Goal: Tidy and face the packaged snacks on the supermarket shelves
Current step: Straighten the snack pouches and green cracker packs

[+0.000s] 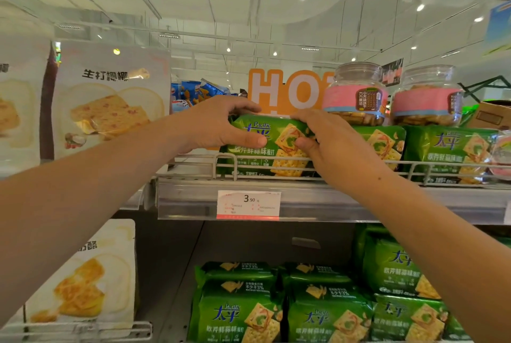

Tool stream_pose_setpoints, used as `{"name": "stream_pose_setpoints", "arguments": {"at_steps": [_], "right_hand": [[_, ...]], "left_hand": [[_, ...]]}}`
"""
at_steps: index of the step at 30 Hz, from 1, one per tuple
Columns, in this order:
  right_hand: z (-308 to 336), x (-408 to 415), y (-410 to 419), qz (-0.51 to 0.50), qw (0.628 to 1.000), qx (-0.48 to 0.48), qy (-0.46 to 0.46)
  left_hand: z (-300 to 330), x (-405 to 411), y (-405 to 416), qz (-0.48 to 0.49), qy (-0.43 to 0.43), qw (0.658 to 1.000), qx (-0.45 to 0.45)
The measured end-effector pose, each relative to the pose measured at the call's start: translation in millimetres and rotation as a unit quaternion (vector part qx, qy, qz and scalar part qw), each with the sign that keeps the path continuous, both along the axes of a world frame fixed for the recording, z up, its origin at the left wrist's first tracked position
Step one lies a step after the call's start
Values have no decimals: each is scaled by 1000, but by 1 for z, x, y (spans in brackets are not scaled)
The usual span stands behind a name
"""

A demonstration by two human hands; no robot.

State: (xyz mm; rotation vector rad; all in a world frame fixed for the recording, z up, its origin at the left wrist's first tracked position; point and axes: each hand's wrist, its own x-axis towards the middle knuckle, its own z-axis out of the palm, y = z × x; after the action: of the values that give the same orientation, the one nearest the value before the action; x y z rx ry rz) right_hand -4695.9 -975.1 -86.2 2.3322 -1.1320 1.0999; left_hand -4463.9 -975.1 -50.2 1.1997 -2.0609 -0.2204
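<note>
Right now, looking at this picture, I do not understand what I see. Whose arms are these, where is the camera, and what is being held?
There is no machine here. A person wears one camera on the head, so the picture looks forward along their own two bare arms. The left hand and the right hand both grip one green cracker pack, thumbs on its front and fingers over its top. It stands on the upper shelf, behind a wire rail. To its right stand more green packs, with two clear jars above them. A price tag hangs on the shelf edge. More green packs fill the shelf below.
</note>
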Motion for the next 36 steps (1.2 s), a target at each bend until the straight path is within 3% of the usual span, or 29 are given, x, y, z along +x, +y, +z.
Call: {"name": "stream_pose_setpoints", "arguments": {"at_steps": [3, 6, 8, 10, 12, 21, 28, 32, 36], "right_hand": [[-2, -1, -2, 12, 1000, -10, 0], [-10, -4, -4, -4, 999, -35, 17], [-19, -6, -4, -19, 997, -64, 46], [-30, -9, 1, -24, 995, -75, 60], [-43, -16, 8, -24, 994, -78, 68], [-82, -91, 48, -88, 987, -1, 132], [-57, -153, 47, -171, 984, -5, 59], [-55, -173, 26, -170, 983, -5, 63], [-61, -190, 12, -123, 990, -39, 60]], "left_hand": [[-6, 0, 7, 41, -19, 997, -56], [-26, -1, 16, 105, -57, 979, -166], [-50, -6, 20, 169, -111, 943, -265], [-70, -12, 23, 253, -186, 884, -347], [-80, -17, 27, 296, -215, 861, -353], [-81, -17, 38, 306, -215, 873, -312], [-82, -36, 43, 326, -106, 896, -281], [-92, -93, 44, 290, -180, 875, -344], [-105, -173, 28, 259, -224, 884, -318]]}}
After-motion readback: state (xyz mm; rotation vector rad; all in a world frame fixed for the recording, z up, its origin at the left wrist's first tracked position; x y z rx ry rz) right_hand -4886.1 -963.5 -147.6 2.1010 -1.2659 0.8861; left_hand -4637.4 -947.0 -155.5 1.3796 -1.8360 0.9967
